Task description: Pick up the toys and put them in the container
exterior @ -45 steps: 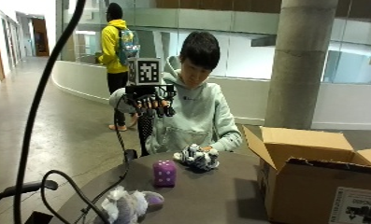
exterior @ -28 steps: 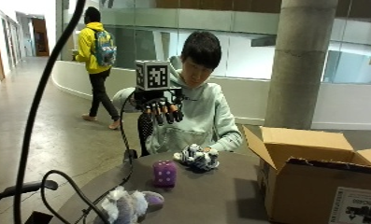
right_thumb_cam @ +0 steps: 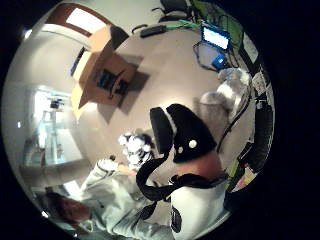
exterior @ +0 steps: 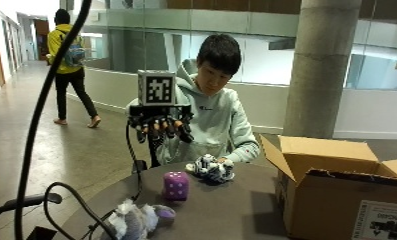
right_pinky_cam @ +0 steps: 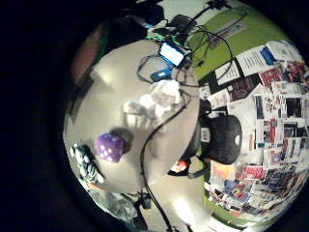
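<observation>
A: Nearest on the round table (exterior: 238, 210)?
B: Grey-white plush toy (exterior: 133, 219) with a purple part, lying at the near edge among black cables.

A: Beyond that?
B: Purple plush die (exterior: 175, 186) with white dots, standing alone near the middle. Just behind, black-and-white striped plush (exterior: 210, 169), touched by the bare hand (exterior: 232, 161) at the far edge.

A: And the container?
B: Open cardboard box (exterior: 338, 192) on the table, flaps up, well apart from all three toys.

A: The grip?
B: Gloved right hand (exterior: 159, 126) raised in the air above the table's far side, over no toy, fingers (exterior: 166, 131) hanging down, slightly curled and spread, holding nothing.

A: From the palm?
B: Die (right_pinky_cam: 109, 147) and striped plush (right_pinky_cam: 87, 163) side by side on the table, grey-white plush (right_pinky_cam: 157, 99) farther along beside a lit screen (right_pinky_cam: 172, 53).
</observation>
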Demonstrator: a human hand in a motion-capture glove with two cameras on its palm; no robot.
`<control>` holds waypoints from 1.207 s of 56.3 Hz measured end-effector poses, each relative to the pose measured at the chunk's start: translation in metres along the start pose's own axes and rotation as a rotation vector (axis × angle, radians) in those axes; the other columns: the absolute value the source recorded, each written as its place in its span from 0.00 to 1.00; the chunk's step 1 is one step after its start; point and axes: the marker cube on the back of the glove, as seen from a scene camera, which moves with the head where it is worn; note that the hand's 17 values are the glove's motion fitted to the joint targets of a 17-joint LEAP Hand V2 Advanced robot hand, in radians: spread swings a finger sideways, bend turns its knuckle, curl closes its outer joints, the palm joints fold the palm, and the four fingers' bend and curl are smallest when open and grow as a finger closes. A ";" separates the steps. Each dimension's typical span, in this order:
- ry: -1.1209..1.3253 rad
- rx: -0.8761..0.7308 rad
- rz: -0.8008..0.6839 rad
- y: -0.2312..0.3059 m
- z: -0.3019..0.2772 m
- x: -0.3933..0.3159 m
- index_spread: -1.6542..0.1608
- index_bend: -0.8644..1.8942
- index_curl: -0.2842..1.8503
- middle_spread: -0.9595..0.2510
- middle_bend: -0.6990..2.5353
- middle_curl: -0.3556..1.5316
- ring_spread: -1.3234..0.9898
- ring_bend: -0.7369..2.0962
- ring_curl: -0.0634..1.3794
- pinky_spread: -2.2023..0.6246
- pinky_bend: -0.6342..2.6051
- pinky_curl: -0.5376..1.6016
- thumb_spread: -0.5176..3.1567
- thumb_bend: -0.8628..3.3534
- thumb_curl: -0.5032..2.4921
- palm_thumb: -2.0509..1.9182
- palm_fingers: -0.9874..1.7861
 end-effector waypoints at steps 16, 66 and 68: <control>-0.064 -0.073 0.254 -0.044 0.120 0.064 0.75 0.36 0.25 0.74 0.25 0.29 0.55 0.32 0.16 0.79 0.44 0.42 0.51 0.20 0.24 0.51 0.27; -0.167 -0.169 0.050 -0.033 0.123 -0.011 0.74 0.44 0.29 0.59 0.37 0.34 0.40 0.60 0.38 0.64 0.54 0.44 0.40 0.27 0.38 0.72 0.69; -0.160 -0.164 0.028 -0.032 0.108 -0.017 0.73 0.45 0.30 0.57 0.38 0.35 0.39 0.60 0.38 0.64 0.54 0.44 0.38 0.27 0.38 0.72 0.70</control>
